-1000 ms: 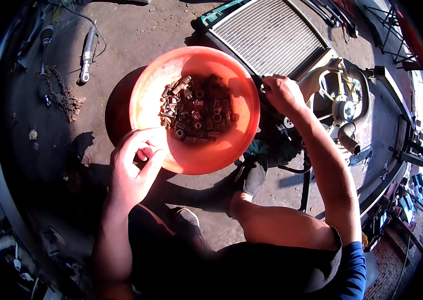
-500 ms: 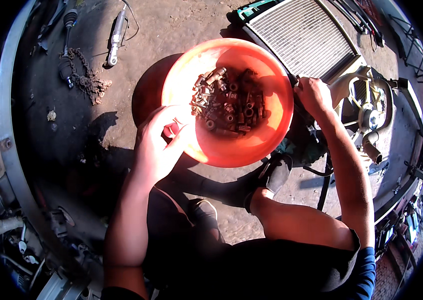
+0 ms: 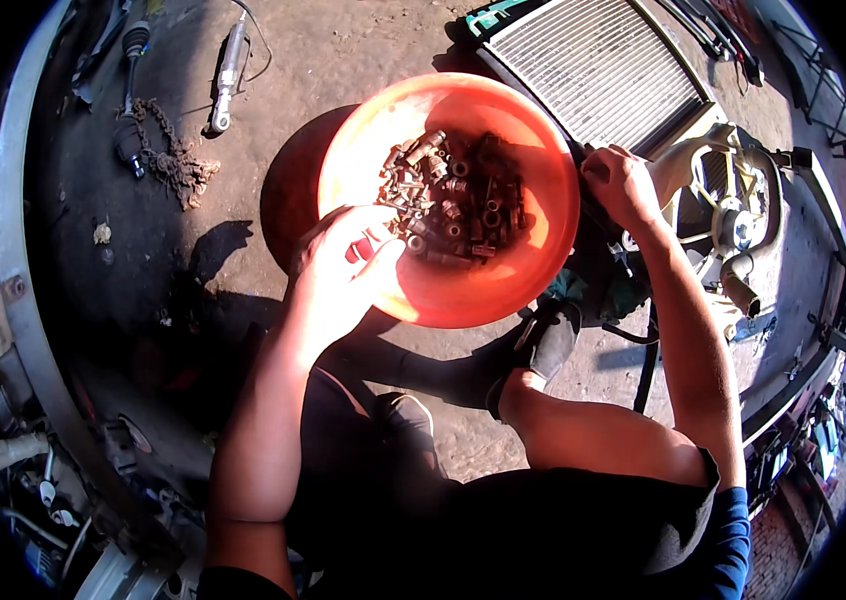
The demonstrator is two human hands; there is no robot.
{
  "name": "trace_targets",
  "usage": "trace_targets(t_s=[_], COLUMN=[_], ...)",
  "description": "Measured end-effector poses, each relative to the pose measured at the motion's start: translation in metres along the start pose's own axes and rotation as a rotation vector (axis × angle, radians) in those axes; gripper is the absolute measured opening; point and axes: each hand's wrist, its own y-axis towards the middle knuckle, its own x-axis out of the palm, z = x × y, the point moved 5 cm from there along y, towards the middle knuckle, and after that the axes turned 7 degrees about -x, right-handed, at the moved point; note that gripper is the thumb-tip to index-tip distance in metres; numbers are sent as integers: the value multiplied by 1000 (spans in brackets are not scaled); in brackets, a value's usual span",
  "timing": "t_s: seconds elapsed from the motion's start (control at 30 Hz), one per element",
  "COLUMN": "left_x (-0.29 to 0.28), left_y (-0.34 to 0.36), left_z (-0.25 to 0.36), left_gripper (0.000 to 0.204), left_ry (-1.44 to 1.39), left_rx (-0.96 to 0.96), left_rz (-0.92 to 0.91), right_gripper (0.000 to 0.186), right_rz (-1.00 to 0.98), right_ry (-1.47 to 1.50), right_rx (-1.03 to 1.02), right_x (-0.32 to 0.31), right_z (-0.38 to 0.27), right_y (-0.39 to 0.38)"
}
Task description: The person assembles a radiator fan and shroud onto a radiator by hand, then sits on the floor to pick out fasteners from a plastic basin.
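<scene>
The round orange plastic bowl (image 3: 453,200) sits on the dirt floor just ahead of the person, with a heap of rusty bolts and nuts (image 3: 453,195) lying slightly right of its middle. The left hand (image 3: 343,270) reaches over the near-left rim, fingers loosely curled beside the heap's near edge; whether they pinch a piece cannot be told. The right hand (image 3: 621,185), clenched, grips the far-right rim. Beyond lies a ribbed metal radiator (image 3: 598,70).
</scene>
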Motion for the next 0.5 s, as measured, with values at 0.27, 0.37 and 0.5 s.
trace_targets(t_s=[0.27,0.37,0.5], left_x=[-6,-6,1], left_y=[-1,-2,0], left_z=[-2,-7,-8], left_gripper=[28,28,30], left_ry=[56,77,65], left_rx=[23,8,-2], left_rz=[37,41,26], right_gripper=[15,22,19], right_rz=[68,112,45], right_ry=[55,146,232], right_rx=[23,53,18], right_x=[-3,2,0], right_z=[1,8,11], right_y=[-6,-10,-12])
